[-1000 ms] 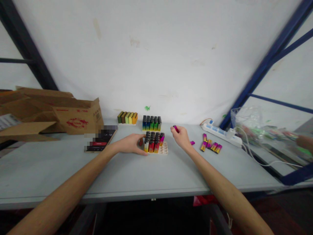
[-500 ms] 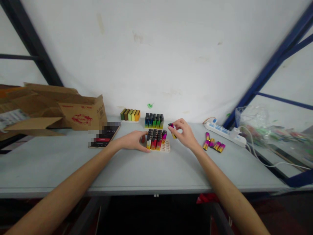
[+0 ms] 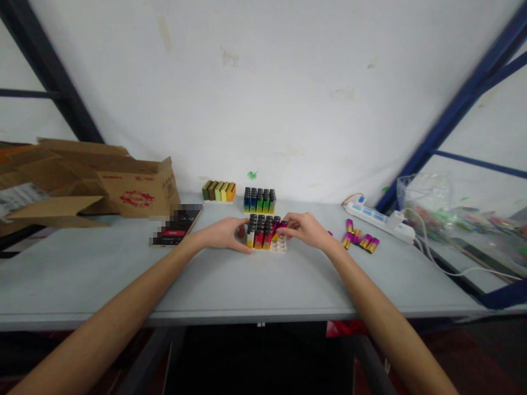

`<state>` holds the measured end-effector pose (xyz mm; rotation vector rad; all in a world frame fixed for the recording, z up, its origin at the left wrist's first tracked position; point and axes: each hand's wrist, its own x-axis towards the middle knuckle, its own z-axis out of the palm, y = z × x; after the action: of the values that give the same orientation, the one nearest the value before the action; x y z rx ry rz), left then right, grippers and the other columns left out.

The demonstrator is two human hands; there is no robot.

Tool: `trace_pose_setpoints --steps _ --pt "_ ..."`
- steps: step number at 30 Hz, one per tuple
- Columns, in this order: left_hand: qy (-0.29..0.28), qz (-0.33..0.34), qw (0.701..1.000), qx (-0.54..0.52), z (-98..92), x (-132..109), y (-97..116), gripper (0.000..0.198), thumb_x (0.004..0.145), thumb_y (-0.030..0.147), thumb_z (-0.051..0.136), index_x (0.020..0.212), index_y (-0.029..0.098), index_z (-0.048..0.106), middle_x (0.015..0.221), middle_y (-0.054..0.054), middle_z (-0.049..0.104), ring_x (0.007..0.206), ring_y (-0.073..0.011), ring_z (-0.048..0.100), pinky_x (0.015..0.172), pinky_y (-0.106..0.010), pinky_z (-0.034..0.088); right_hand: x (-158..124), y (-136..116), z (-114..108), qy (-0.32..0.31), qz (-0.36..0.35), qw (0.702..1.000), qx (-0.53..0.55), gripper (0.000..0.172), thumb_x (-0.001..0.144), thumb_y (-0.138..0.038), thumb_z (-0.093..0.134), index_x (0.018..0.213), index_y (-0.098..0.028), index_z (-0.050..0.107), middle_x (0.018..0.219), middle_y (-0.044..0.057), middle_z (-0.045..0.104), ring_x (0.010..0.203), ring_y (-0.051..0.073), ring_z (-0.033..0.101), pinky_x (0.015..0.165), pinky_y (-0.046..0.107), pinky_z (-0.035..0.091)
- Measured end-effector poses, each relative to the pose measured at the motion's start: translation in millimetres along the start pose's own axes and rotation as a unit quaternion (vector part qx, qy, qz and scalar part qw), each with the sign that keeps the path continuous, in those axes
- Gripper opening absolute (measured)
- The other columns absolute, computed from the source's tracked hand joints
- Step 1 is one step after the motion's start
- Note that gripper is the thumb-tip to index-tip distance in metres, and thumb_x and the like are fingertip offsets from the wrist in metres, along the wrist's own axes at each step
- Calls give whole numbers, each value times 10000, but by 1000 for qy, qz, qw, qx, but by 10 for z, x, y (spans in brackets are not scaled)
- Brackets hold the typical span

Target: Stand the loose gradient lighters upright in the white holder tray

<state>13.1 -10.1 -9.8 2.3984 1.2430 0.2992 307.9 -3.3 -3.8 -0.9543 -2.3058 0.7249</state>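
In the head view, a white tray (image 3: pixel 279 247) with round slots stands mid-table, partly filled with upright lighters (image 3: pixel 259 237) in white-yellow, red and purple. My left hand (image 3: pixel 227 233) curls round the left side of this tray, thumb at the front corner and fingers toward the back. Between the fingertips of my right hand (image 3: pixel 303 228) is a purple-and-yellow lighter (image 3: pixel 278 232), tilted over the slots at the tray's right side. Whether its base sits in a slot I cannot tell. Several loose purple-and-yellow lighters (image 3: pixel 357 236) lie to the right.
Behind stand a block of blue and green lighters (image 3: pixel 259 201) and one of green, brown and yellow lighters (image 3: pixel 218 192). A phone (image 3: pixel 175 225) and open cardboard boxes (image 3: pixel 138 189) are at left. At right are a white power strip (image 3: pixel 379 221), its cable and a plastic bag (image 3: pixel 426 200).
My right hand has moved left and slightly down, bringing its lighter from beside the tray to over its right-hand slots. My left hand has stayed at the tray's left side.
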Motion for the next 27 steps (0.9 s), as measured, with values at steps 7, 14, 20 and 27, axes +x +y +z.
trace_pose_setpoints --steps 7,14,20,27 --pt "6 0 1000 7 10 4 -29 785 623 726 763 1171 179 635 909 -36 671 789 -217 608 683 -279 427 8 -19 -33 -25 -16 999 -31 325 912 -496 683 883 -172 689 718 28 746 638 148 683 636 232 475" --pt "7 1 1000 7 19 18 -42 797 616 726 761 1189 186 643 899 -30 681 781 -221 608 678 -286 422 54 -20 -1 -20 -2 997 -74 355 932 -502 655 819 -168 700 688 26 726 598 130 630 599 217 422" --pt "6 -5 1000 1 4 12 -24 787 625 716 757 1202 197 629 897 -23 682 764 -212 606 673 -283 428 122 -41 135 -6 12 993 -114 460 910 -575 659 706 -163 677 656 42 709 575 127 601 580 229 380" --pt "12 -2 1000 11 10 11 -41 790 643 709 756 1227 196 615 897 -27 670 789 -214 611 678 -272 431 -141 139 -478 23 259 932 -252 466 968 -568 565 806 -157 711 640 92 716 650 203 680 671 284 463"
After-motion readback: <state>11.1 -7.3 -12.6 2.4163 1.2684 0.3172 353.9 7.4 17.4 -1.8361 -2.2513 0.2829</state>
